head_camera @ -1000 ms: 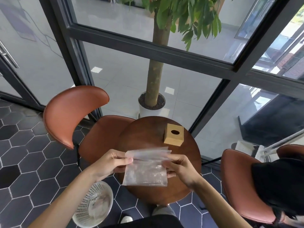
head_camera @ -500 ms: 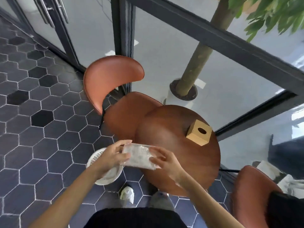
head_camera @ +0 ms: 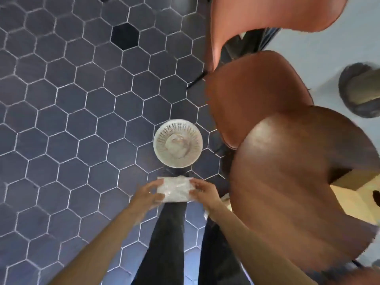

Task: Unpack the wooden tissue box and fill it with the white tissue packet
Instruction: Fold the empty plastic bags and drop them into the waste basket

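Since a moment ago my view has swung down and left, and both hands have carried the crumpled clear plastic bag (head_camera: 175,189) off the desk edge to hang over the floor. Nearest, my dark trouser legs (head_camera: 164,239) run up under my forearms. My left hand (head_camera: 148,194) has its fingers (head_camera: 156,185) clamped on the bag's left side, thumb below; my right hand (head_camera: 205,193) pinches the right side the same way, so the bag is stretched between the two. Just beyond the bag, a white slotted basket (head_camera: 177,143) stands on the dark hexagon-tiled floor (head_camera: 72,120), with something pale and crumpled inside. To the right, the round wooden desk (head_camera: 292,192) carries the wooden tissue box (head_camera: 353,196) at the frame's right edge, well apart from my hands, blurred and partly cut off. Farther off stands a brown chair (head_camera: 257,95), its backrest at the top of the view.
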